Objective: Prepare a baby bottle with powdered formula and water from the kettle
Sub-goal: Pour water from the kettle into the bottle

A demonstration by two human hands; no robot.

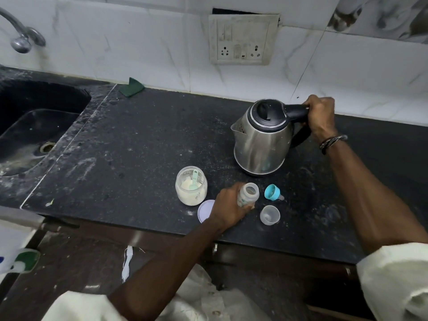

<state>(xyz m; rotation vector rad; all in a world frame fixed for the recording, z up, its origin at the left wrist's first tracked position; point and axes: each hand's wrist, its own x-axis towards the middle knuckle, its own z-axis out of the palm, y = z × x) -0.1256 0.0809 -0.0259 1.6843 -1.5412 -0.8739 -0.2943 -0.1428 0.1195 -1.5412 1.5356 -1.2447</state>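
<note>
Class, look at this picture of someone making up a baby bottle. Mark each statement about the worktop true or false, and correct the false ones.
1. The right hand grips the handle of the kettle. True.
2. The bottle has its teat screwed on. False: its mouth is open; the blue teat ring lies on the worktop.
3. The left hand holds the bottle. True.
4. The powder jar is closed. False: it is open, with a scoop inside.
5. The kettle lid is open. False: it is shut.
</note>
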